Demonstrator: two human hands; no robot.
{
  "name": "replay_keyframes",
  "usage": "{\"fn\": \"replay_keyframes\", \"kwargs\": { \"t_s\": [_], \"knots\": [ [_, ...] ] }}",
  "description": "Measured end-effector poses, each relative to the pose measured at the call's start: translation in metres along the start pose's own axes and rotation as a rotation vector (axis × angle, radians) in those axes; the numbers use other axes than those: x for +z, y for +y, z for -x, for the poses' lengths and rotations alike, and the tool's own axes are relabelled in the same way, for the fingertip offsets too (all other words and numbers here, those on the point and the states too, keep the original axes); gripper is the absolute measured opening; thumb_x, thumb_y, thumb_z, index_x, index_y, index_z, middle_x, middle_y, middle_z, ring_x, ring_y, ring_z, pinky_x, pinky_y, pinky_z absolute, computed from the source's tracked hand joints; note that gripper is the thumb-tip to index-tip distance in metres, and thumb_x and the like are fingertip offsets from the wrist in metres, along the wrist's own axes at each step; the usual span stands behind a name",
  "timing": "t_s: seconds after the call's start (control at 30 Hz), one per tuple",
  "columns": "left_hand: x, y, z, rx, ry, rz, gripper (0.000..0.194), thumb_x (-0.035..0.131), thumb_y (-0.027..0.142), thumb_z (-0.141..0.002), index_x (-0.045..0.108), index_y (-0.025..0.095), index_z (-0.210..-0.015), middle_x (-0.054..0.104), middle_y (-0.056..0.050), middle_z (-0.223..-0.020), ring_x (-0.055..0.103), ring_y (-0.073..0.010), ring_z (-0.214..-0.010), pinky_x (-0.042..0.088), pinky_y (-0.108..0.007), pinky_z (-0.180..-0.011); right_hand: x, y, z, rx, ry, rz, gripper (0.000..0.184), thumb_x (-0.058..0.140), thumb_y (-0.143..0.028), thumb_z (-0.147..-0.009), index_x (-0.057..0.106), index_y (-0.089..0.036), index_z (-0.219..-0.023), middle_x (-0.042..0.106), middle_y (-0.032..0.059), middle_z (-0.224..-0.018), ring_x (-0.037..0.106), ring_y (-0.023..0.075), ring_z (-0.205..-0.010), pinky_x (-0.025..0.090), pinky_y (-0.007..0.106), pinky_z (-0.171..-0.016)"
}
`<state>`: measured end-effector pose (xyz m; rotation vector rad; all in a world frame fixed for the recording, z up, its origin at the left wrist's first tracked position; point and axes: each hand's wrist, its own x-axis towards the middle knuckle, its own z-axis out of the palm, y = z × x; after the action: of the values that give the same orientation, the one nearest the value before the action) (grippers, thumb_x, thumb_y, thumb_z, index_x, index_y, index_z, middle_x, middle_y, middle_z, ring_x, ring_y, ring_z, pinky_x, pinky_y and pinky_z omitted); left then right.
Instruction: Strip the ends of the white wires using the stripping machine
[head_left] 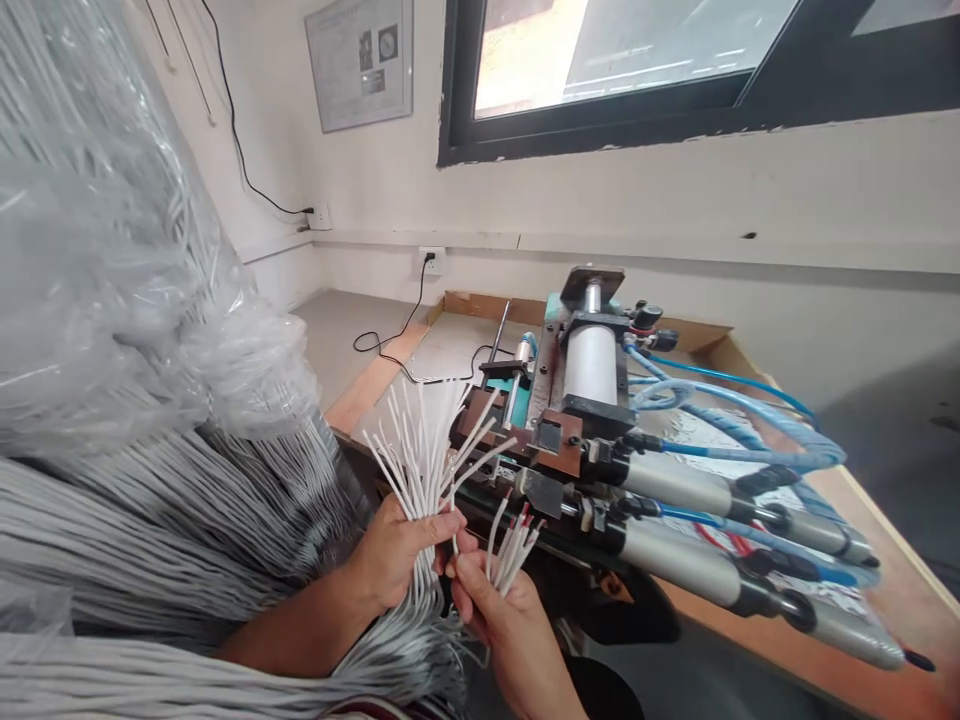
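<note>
My left hand (401,550) is closed round a bundle of white cables (424,470), whose ends fan out upward above the thumb. Close beside it, my right hand (499,600) grips a smaller bunch of cables (514,550) with reddish tips at their ends. Its thumb and fingers also meet near a single cable between the two hands. Just past the hands stands a pneumatic machine (592,370) with silver cylinders and a brown block. The lower lengths of the held cables run down and to the left, partly hidden by my hands.
Large heaps of grey cables (112,530) fill the left side, partly under clear plastic wrap (142,300). Blue air hoses (750,400) loop at the right of the wood-edged bench (862,600). A black power cord (405,325) runs to a wall socket (433,262).
</note>
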<state>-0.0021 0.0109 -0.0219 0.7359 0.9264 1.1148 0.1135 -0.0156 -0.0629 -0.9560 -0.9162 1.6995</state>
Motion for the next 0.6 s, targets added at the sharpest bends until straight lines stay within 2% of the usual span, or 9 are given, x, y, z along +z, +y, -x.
{"fn": "replay_keyframes", "kwargs": {
  "t_s": [0.13, 0.2, 0.27, 0.33, 0.4, 0.47, 0.53, 0.6],
  "knots": [
    [-0.001, -0.002, 0.001, 0.037, 0.088, 0.072, 0.015, 0.069, 0.023, -0.059, 0.062, 0.01, -0.063, 0.065, -0.005, -0.054, 0.053, -0.0109, -0.041, 0.034, -0.02, -0.038, 0.003, 0.0, 0.01, 0.02, 0.006, 0.031, 0.036, 0.058, -0.05, -0.07, 0.058, -0.014, -0.067, 0.031, -0.0069, -0.042, 0.021, 0.006, -0.041, 0.014, 0.021, -0.04],
    [-0.007, 0.006, -0.005, 0.074, 0.161, 0.1, 0.018, 0.071, 0.024, -0.056, 0.062, 0.01, -0.061, 0.064, -0.006, -0.052, 0.056, -0.0136, -0.046, 0.032, -0.02, -0.037, -0.005, 0.009, 0.017, 0.026, 0.025, 0.133, 0.038, 0.056, -0.053, -0.07, 0.056, -0.015, -0.062, 0.031, -0.0066, -0.043, 0.023, 0.0066, -0.041, 0.017, 0.021, -0.04],
    [-0.014, 0.017, -0.012, 0.154, 0.285, 0.151, 0.021, 0.073, 0.026, -0.054, 0.06, 0.01, -0.058, 0.061, -0.004, -0.048, 0.057, -0.0143, -0.047, 0.03, -0.019, -0.037, -0.025, 0.026, 0.024, 0.036, 0.051, 0.302, 0.04, 0.055, -0.053, -0.07, 0.051, -0.016, -0.054, 0.033, -0.0051, -0.044, 0.029, 0.0081, -0.042, 0.023, 0.022, -0.041],
    [-0.019, 0.026, -0.019, 0.212, 0.347, 0.197, 0.022, 0.073, 0.029, -0.054, 0.059, 0.012, -0.058, 0.059, 0.0, -0.048, 0.058, -0.0126, -0.051, 0.031, -0.018, -0.039, -0.056, 0.045, 0.028, 0.056, 0.182, 0.495, 0.041, 0.054, -0.055, -0.068, 0.047, -0.018, -0.05, 0.039, -0.0029, -0.045, 0.039, 0.0116, -0.044, 0.031, 0.025, -0.044],
    [-0.02, 0.028, -0.023, 0.166, 0.312, 0.231, 0.022, 0.072, 0.029, -0.056, 0.058, 0.012, -0.058, 0.057, 0.002, -0.048, 0.056, -0.0111, -0.048, 0.032, -0.019, -0.039, -0.089, 0.059, 0.028, 0.096, 0.355, 0.645, 0.041, 0.055, -0.06, -0.06, 0.055, -0.019, -0.06, 0.052, 0.0026, -0.054, 0.054, 0.0225, -0.06, 0.041, 0.031, -0.055],
    [-0.017, 0.023, -0.025, 0.086, 0.246, 0.259, 0.023, 0.072, 0.029, -0.057, 0.058, 0.011, -0.058, 0.053, 0.003, -0.045, 0.05, -0.0088, -0.042, 0.032, -0.02, -0.038, -0.112, 0.062, 0.026, 0.099, 0.571, 0.814, 0.056, 0.058, -0.065, -0.047, 0.059, -0.016, -0.075, 0.061, 0.0131, -0.079, 0.054, 0.0363, -0.088, 0.042, 0.042, -0.074],
    [-0.012, 0.016, -0.027, 0.024, 0.2, 0.283, 0.023, 0.072, 0.029, -0.057, 0.058, 0.011, -0.058, 0.049, 0.005, -0.043, 0.045, -0.007, -0.039, 0.033, -0.02, -0.038, -0.112, 0.054, 0.023, 0.049, 0.752, 0.914, 0.069, 0.059, -0.066, -0.044, 0.059, -0.012, -0.086, 0.056, 0.0232, -0.103, 0.043, 0.0435, -0.106, 0.033, 0.05, -0.087],
    [-0.008, 0.009, -0.03, -0.024, 0.178, 0.308, 0.022, 0.072, 0.029, -0.058, 0.058, 0.011, -0.06, 0.047, 0.006, -0.043, 0.044, -0.0062, -0.039, 0.035, -0.02, -0.039, -0.088, 0.044, 0.017, -0.11, 0.698, 0.82, 0.067, 0.059, -0.063, -0.051, 0.058, -0.012, -0.095, 0.051, 0.023, -0.115, 0.04, 0.0388, -0.112, 0.028, 0.047, -0.094]
  ]
}}
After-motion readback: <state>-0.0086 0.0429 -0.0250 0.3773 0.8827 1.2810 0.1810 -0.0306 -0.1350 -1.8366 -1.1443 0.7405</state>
